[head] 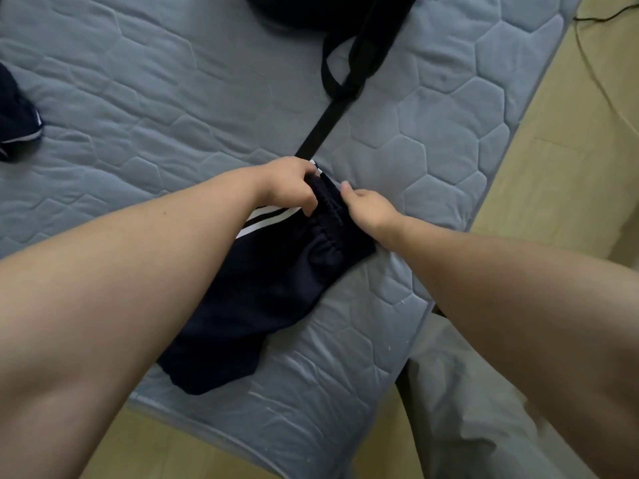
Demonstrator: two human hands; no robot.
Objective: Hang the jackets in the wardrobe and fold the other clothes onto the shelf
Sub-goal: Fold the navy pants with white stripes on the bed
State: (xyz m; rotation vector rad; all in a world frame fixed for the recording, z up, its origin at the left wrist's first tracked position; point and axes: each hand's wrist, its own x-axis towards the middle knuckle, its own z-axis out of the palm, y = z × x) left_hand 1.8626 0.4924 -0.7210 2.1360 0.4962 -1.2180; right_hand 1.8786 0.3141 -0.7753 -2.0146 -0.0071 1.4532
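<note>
The mattress [145, 108], quilted in grey-blue, takes up most of what I can see, with wooden floor [567, 140] along its right edge. At the far end sits a black bag [311, 8], and its strap [316, 136] runs down towards the hands. A second dark garment [17, 122] lies bunched at the left edge, well apart from the work.

The navy shorts [262, 292] lie flat on the mattress. Their long axis runs on a slant from the waistband [330, 216], which is the far end, back to the leg hems near the mattress's near edge. Most of the cloth trails towards the person, passing under the left forearm.

Both hands are at the waistband end. The left hand [288, 188] has its fingers curled over the elastic beside the white stripes [266, 221], gripping it. The right hand [371, 205] is just across the band, thumb raised. Its fingers dip into the gathered cloth and seem to pinch it, though the tips are hidden.

With both grips at the far end, I'd guess the fold comes towards the body, waistband brought down to the hems.
</note>
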